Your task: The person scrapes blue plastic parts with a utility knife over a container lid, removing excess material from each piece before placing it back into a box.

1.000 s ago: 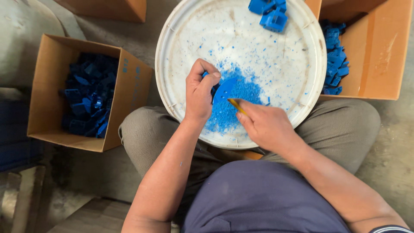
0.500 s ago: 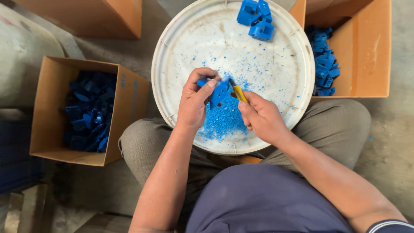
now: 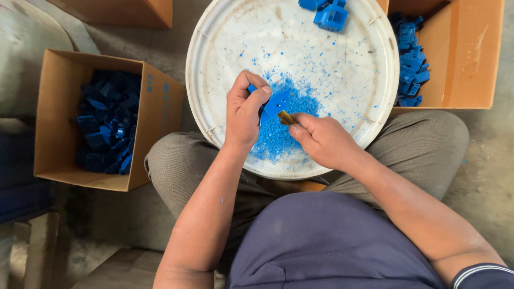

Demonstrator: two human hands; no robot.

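Observation:
My left hand [image 3: 243,109] grips a small blue plastic part [image 3: 276,103] over a round white tray [image 3: 369,123] that rests on my lap. My right hand [image 3: 321,140] holds a small yellowish blade tool [image 3: 287,118], whose tip touches the part's lower edge. Beneath both hands lies a pile of blue plastic shavings [image 3: 278,136]. A few more blue parts [image 3: 327,12] sit at the tray's far edge.
An open cardboard box [image 3: 59,136] full of dark blue parts [image 3: 104,128] stands on the floor at my left. Another cardboard box [image 3: 468,59] with blue parts [image 3: 411,59] stands at the right, behind the tray. A third box [image 3: 134,10] is at the top left.
The blue part has turned in my left hand, with its flat face now showing. The blade sits against its lower edge. The view has shifted slightly.

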